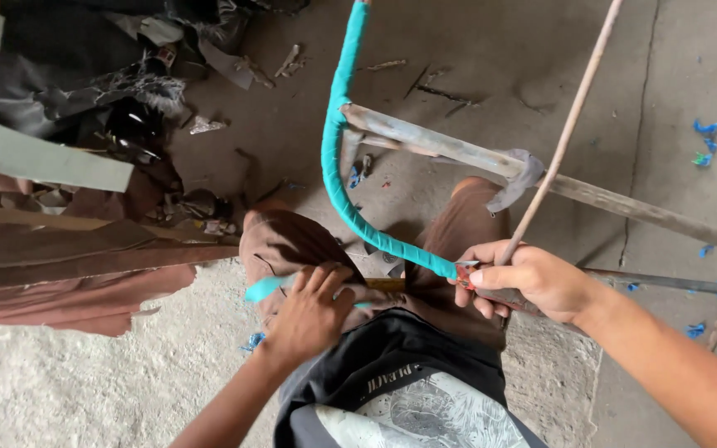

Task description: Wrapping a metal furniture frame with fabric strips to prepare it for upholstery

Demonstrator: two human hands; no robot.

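Black shirt [400, 373] and brown shorts [292, 245] fill the lower centre, nearest the lens. Above the lap, a curved metal rod [335, 158] is wrapped in teal strip [263, 288]; the wrapping ends at the right hand. Right hand [524, 278]: fingers closed around the rod at the wrap's end, thumb pressed along the top. Left hand [309, 319]: fingers curled together over the loose strip tail, which projects left of the knuckles. Whether the tail is pinched cannot be told. The rod joins a bare metal frame [458, 153] running right. A thin rod [566, 133] crosses the frame diagonally. Concrete floor [85, 390] lies beneath. Dark scrap [85, 75] is piled upper left; blue scraps [707, 141] lie at right.
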